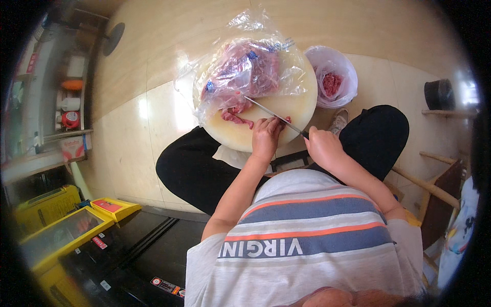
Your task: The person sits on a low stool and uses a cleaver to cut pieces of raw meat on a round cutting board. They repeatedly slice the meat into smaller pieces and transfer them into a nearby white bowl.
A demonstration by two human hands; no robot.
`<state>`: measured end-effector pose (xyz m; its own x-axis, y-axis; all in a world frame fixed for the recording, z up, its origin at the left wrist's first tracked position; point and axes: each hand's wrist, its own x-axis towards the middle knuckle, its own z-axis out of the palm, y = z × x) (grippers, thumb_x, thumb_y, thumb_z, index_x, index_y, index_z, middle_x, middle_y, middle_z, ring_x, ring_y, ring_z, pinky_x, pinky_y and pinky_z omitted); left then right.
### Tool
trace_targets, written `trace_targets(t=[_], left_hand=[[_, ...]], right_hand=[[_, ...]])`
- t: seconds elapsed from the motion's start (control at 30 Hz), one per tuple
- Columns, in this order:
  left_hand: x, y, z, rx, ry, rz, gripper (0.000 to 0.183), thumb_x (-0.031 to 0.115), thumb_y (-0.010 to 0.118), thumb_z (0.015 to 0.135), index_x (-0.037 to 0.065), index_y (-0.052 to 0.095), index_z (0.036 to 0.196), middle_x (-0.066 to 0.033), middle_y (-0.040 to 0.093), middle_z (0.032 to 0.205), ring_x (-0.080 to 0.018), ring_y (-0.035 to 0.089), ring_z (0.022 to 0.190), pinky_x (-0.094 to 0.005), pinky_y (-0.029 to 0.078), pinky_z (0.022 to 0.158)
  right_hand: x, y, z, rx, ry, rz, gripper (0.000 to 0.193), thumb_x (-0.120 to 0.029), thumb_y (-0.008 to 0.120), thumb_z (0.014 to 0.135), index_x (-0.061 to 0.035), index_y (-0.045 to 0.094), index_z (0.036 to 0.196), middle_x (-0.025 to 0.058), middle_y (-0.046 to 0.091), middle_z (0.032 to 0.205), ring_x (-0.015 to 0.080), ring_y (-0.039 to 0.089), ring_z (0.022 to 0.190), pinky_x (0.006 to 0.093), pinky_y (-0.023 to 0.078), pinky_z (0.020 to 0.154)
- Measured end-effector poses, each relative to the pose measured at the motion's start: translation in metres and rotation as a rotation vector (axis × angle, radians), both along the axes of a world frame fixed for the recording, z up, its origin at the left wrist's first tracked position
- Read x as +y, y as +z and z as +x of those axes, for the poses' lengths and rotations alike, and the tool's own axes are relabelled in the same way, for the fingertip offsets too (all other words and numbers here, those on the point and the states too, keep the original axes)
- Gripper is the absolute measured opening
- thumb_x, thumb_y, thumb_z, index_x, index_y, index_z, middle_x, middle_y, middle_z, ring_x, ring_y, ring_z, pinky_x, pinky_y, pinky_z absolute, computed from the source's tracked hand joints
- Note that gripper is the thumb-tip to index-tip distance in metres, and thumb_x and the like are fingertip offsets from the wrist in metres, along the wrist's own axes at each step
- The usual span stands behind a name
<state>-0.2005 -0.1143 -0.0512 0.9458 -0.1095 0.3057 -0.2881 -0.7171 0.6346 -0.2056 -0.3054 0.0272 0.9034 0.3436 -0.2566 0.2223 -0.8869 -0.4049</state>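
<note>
My right hand (326, 147) grips the dark handle of a long knife (266, 109), its blade slanting to the far left across a round pale cutting board (303, 106). Beside the blade, on the near side, my left hand (267, 136) curls its fingers down on a piece of raw meat, mostly hidden under them; a small red bit of meat (288, 119) shows past the fingertips. A loose strip of raw meat (236, 118) lies left of that hand. Behind it, a clear plastic bag (286, 69) covers a large lump of raw meat (250, 71).
A bucket lined with a whitish bag (349, 64) stands right of the board, with cut meat (332, 83) inside. My knees flank the board. Left are shelves and a black chest with yellow edging (120, 211). A wooden stool-like frame (434, 189) stands at right, below a black container (439, 94).
</note>
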Motion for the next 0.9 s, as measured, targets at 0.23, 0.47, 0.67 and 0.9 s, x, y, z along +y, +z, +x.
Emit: trace_targets(t=[0.23, 0.47, 0.67, 0.9], left_hand=[[-0.001, -0.007, -0.001, -0.023, -0.004, 0.046, 0.018, 0.007, 0.068, 0.075, 0.004, 0.068, 0.093, -0.0088, 0.068, 0.093, -0.0277, 0.061, 0.08, -0.0362, 0.05, 0.073], [0.009, -0.017, -0.004, 0.104, 0.155, -0.176, 0.021, 0.002, 0.061, 0.08, 0.002, 0.065, 0.101, -0.0152, 0.066, 0.097, -0.0341, 0.062, 0.083, -0.039, 0.05, 0.075], [0.006, -0.002, -0.009, 0.064, 0.108, -0.041, 0.018, 0.007, 0.066, 0.078, 0.002, 0.065, 0.095, -0.0127, 0.066, 0.095, -0.031, 0.061, 0.086, -0.0382, 0.05, 0.076], [0.001, -0.007, -0.009, -0.055, 0.069, 0.032, 0.016, 0.01, 0.07, 0.075, 0.003, 0.067, 0.09, -0.008, 0.068, 0.093, -0.0273, 0.061, 0.084, -0.0365, 0.05, 0.074]], right_hand=[[0.012, -0.01, 0.01, -0.024, 0.001, 0.027, 0.025, -0.022, 0.062, 0.085, 0.0022, 0.055, 0.081, 0.0216, 0.062, 0.066, 0.0394, 0.064, 0.065, 0.0485, 0.051, 0.059], [-0.004, 0.009, 0.003, 0.011, -0.037, -0.025, 0.022, -0.022, 0.059, 0.087, 0.0001, 0.057, 0.083, 0.0214, 0.064, 0.071, 0.0392, 0.065, 0.07, 0.049, 0.052, 0.065], [-0.005, 0.022, -0.003, -0.025, -0.021, 0.001, 0.023, -0.022, 0.061, 0.087, -0.0008, 0.054, 0.082, 0.0214, 0.063, 0.067, 0.0394, 0.064, 0.066, 0.0492, 0.051, 0.061], [-0.006, 0.013, -0.007, 0.034, 0.035, -0.009, 0.023, -0.02, 0.061, 0.087, 0.0009, 0.053, 0.08, 0.022, 0.062, 0.066, 0.0393, 0.064, 0.065, 0.0485, 0.051, 0.06]])
